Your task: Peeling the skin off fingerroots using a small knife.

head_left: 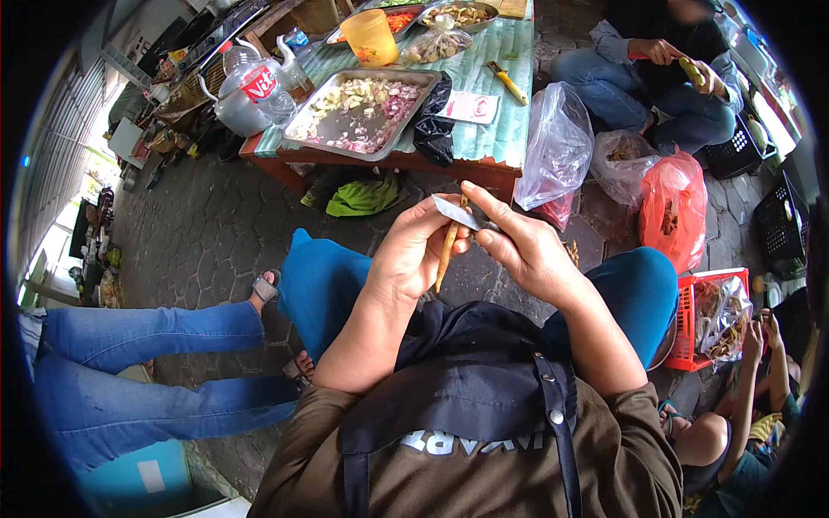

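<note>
Above my lap, my left hand is closed around a slender brown root-like piece, which points down toward me. Its exact kind is unclear. My right hand grips a small knife, its handle hidden in the fingers. The flat grey knife blade lies across the upper part of the brown piece, close to my left fingertips. My right index finger reaches out past the top of the piece.
Ahead, a low table bears a metal tray of chopped shallots, a yellow cup and a yellow-handled peeler. Plastic bags and a red basket stand right. A co-worker peels something; another person's jeans show left.
</note>
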### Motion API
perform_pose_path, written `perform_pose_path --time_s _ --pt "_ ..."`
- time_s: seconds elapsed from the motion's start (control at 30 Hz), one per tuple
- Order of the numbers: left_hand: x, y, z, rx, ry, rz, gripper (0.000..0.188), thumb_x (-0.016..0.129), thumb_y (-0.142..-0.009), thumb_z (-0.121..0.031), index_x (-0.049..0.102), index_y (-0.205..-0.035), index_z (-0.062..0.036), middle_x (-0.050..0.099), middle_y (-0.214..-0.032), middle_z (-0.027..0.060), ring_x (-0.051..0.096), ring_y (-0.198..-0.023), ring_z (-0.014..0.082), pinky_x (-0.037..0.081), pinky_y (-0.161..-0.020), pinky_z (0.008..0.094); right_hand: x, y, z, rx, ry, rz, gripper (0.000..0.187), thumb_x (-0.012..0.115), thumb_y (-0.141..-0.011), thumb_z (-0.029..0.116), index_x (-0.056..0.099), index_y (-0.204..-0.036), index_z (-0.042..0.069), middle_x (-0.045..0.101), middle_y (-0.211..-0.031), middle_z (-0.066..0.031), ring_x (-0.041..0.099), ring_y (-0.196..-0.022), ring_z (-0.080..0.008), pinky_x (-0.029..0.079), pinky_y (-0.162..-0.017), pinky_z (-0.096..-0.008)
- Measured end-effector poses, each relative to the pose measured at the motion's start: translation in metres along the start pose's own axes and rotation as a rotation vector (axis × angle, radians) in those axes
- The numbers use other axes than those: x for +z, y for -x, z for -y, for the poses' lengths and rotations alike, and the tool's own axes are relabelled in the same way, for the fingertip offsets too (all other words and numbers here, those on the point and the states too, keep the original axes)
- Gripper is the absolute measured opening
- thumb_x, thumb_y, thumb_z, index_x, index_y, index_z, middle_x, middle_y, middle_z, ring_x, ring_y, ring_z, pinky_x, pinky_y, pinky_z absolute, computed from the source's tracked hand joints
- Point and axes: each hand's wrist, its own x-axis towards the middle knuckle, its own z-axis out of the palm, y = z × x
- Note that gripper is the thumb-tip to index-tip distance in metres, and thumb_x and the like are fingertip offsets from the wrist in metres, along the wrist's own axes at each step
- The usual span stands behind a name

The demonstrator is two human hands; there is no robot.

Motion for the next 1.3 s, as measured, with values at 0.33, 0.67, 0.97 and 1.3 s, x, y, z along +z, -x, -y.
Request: perform_pose_path --time_s 0.33,0.67,0.97,1.3 --pt "-0.001 -0.003 -0.023 0.189 -0.109 -0.057 0.018 0.053 -0.095 -0.015 0.055 -0.109 -0.0025 0.056 -0.083 0.0061 0.050 -0.065 0.0112 0.040 -0.050 0.0211 -0.011 -0.001 -0.027 0.234 -0.026 -0.067 0.049 0.053 -0.095 0.030 0.040 -0.138 0.010 0.064 -0.093 -0.0200 0.064 -0.086 -0.0330 0.047 -0.077 -0.0390" --pt "0.081 -0.038 -0.102 0.585 -1.224 0.217 0.026 0.044 -0.099 -0.013 0.054 -0.119 0.0000 0.059 -0.091 0.0028 0.055 -0.075 0.0072 0.046 -0.063 0.0211 0.021 0.008 -0.139 0.707 -1.201 -0.525 0.031 0.060 -0.088 0.012 0.046 -0.115 0.008 0.056 -0.071 -0.0028 0.045 -0.047 -0.0099 0.037 -0.040 -0.0263" --pt "0.173 -0.117 -0.137 0.447 -1.799 0.412 0.025 0.047 -0.094 -0.018 0.061 -0.107 -0.0015 0.059 -0.091 0.0038 0.052 -0.083 0.0135 0.041 -0.072 0.0274 0.016 0.007 -0.191 0.683 -1.272 -0.905 0.047 0.050 -0.089 0.010 0.035 -0.132 0.003 0.054 -0.122 -0.0157 0.057 -0.104 -0.0282 0.052 -0.080 -0.0373" --pt "0.110 -0.083 -0.080 0.070 -0.891 0.507 0.032 0.053 -0.094 -0.022 0.058 -0.119 -0.0031 0.053 -0.087 0.0016 0.051 -0.077 0.0098 0.049 -0.060 0.0279 0.006 0.003 -0.128 0.696 -1.077 -0.664 0.048 0.052 -0.087 0.007 0.040 -0.133 0.003 0.062 -0.087 -0.0111 0.061 -0.060 -0.0171 0.050 -0.051 -0.0309"
